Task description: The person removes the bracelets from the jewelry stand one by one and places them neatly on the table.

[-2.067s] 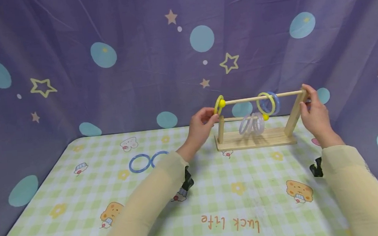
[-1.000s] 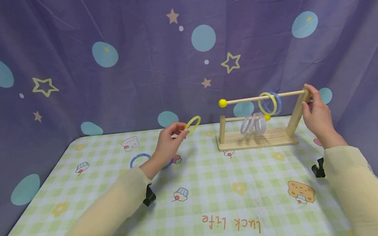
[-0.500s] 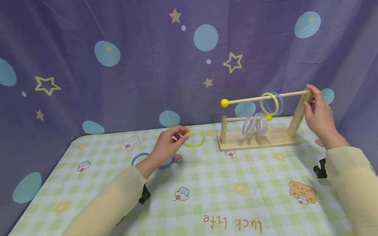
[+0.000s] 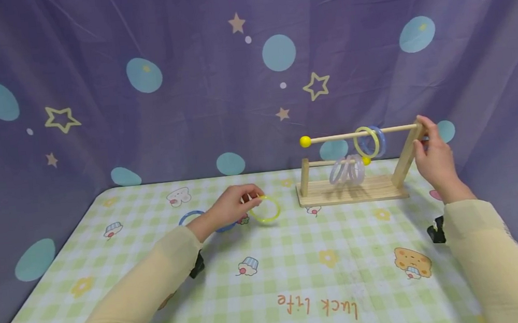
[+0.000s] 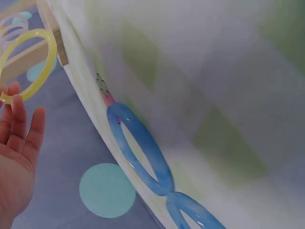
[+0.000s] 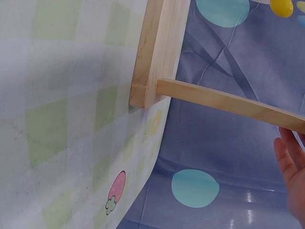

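On the desk (image 4: 299,282), left of the wooden rack (image 4: 350,189), the left hand (image 4: 232,203) pinches a yellow ring (image 4: 265,208) low over the cloth; the right hand (image 4: 434,157) grips the rack's slanted post. A loose pinch could drop the ring.

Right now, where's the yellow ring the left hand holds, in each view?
Head: yellow ring sits left of centre, at the left hand's fingertips, low over the tablecloth.
Left wrist: top left corner, above the fingers.
Right wrist: not in view.
Shared landmark: wooden rack.
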`<state>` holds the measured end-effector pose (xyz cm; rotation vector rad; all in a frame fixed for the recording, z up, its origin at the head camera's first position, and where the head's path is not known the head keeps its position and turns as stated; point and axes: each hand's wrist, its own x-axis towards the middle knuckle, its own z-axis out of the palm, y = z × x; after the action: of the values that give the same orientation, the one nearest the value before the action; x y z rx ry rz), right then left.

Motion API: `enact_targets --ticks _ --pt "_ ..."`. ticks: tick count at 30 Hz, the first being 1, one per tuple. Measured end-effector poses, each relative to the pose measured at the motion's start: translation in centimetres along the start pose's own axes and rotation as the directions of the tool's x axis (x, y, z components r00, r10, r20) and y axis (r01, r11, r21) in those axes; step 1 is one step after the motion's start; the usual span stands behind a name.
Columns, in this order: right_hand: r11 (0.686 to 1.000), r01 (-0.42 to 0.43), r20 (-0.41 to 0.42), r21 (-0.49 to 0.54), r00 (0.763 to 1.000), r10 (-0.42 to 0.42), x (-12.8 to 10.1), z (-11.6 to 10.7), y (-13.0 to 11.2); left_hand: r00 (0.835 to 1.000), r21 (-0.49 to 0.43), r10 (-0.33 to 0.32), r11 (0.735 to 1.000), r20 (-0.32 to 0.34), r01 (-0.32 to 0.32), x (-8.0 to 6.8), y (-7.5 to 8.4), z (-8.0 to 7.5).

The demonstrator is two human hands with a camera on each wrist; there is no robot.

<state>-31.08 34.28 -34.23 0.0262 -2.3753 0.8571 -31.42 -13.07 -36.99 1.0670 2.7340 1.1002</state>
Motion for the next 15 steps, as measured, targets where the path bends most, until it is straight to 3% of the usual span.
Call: enact_targets --ticks 15 --pt "1.000 0.006 -0.002 0.003 1.000 -0.006 -0.1 0.0 -0.1 0.988 -0.027 -0.090 0.995 0.125 0.094 0.6 -1.7 -0.1"
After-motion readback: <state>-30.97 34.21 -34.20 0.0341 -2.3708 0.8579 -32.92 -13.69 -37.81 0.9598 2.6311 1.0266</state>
